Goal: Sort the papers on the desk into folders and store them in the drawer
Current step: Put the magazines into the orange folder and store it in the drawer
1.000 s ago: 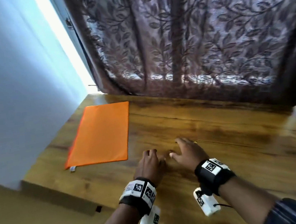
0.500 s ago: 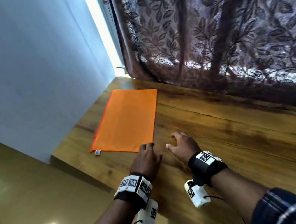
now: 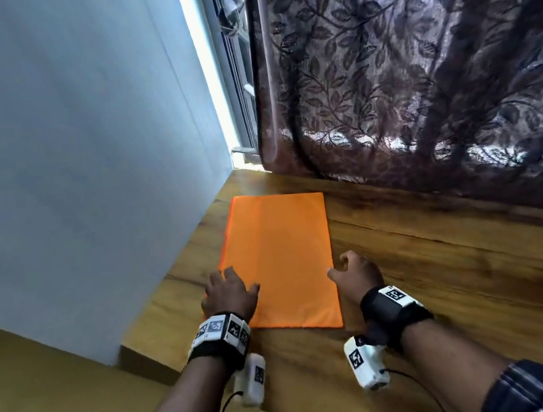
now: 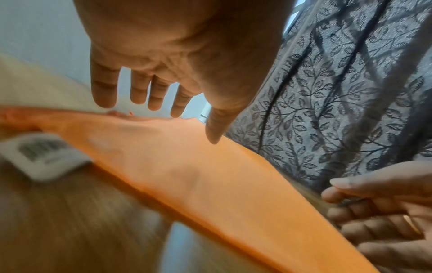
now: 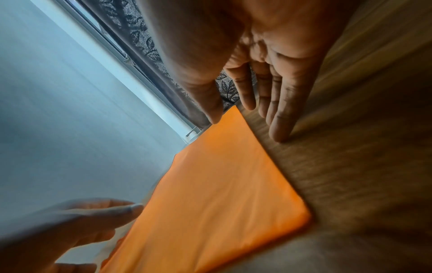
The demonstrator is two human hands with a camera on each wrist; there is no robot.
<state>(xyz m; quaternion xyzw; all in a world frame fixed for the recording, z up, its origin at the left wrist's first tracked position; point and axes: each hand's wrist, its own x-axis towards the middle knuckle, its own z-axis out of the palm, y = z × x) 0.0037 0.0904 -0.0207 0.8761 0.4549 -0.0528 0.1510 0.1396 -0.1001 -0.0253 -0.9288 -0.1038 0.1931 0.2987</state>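
An orange folder lies flat on the wooden desk, near its left end. My left hand hovers over the folder's near left corner, fingers spread and straight, holding nothing. My right hand is at the folder's right edge, fingers relaxed, thumb pointing at that edge. In the left wrist view the left hand hangs above the orange folder, whose white barcode label sticks out at the corner. In the right wrist view the right hand has its fingertips on the wood beside the folder. No papers or drawer show.
A pale blue wall runs along the desk's left end. A dark leaf-patterned curtain hangs along the back edge, with a bright window strip at its left. Tan floor lies below the desk's near left corner.
Both hands have moved left and apart, from bare wood beside the folder to either side of its near end. The head view has swung left, bringing the folder toward the middle.
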